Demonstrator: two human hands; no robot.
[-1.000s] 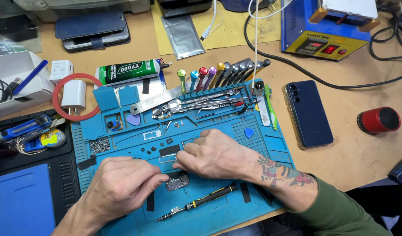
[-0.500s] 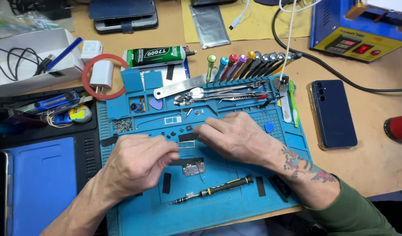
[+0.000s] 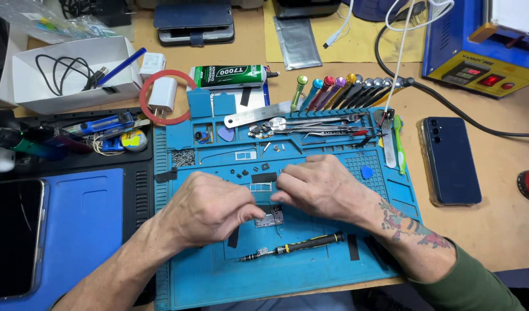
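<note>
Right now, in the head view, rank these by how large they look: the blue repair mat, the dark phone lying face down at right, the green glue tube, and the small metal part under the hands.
1. blue repair mat
2. dark phone
3. green glue tube
4. small metal part, partly hidden by the left hand, so only its visible portion is judged.

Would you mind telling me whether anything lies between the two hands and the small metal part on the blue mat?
Nothing visible does: the left hand and right hand already meet at the small metal part on the blue mat.
</note>
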